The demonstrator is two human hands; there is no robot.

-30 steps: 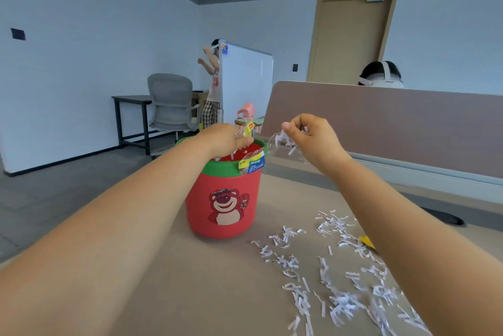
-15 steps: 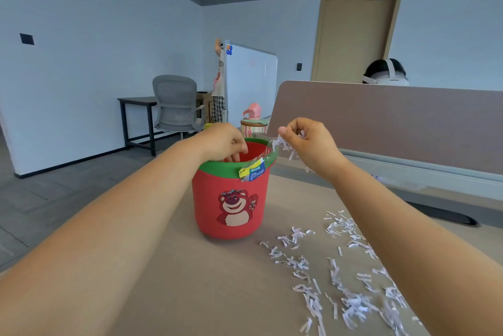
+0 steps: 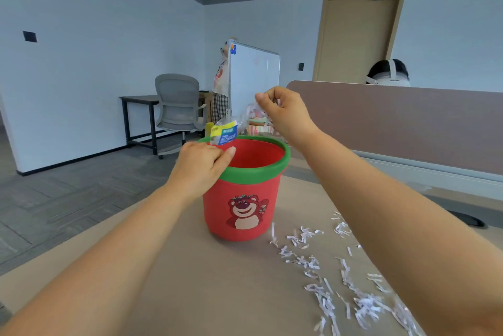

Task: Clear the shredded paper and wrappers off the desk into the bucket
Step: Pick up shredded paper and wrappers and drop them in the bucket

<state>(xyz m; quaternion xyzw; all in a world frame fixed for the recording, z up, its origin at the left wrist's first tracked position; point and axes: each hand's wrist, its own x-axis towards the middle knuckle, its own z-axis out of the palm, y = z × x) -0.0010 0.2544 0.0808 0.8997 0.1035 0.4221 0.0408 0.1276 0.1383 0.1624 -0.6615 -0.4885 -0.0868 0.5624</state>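
A red bucket [image 3: 245, 199] with a green rim and a bear picture stands on the brown desk [image 3: 217, 281]. My left hand [image 3: 201, 164] rests on its near-left rim, fingers pinched on a clear wrapper [image 3: 224, 134] with a yellow and blue label that sticks up above the rim. My right hand [image 3: 283, 115] hovers above the bucket's far side, fingers closed on a small tuft of shredded paper. More white shredded paper [image 3: 326, 267] lies scattered on the desk to the right of the bucket, partly under my right forearm.
A brown divider panel [image 3: 408, 123] runs along the desk's far right edge. Beyond stand a grey office chair [image 3: 179, 107], a dark table [image 3: 138, 101] and a whiteboard [image 3: 253, 79] with a person behind it. Another person's head shows over the divider.
My right hand has risen above the bucket with its shreds. My left hand moved from inside the bucket to the left rim, and the wrapper now stands above the rim.
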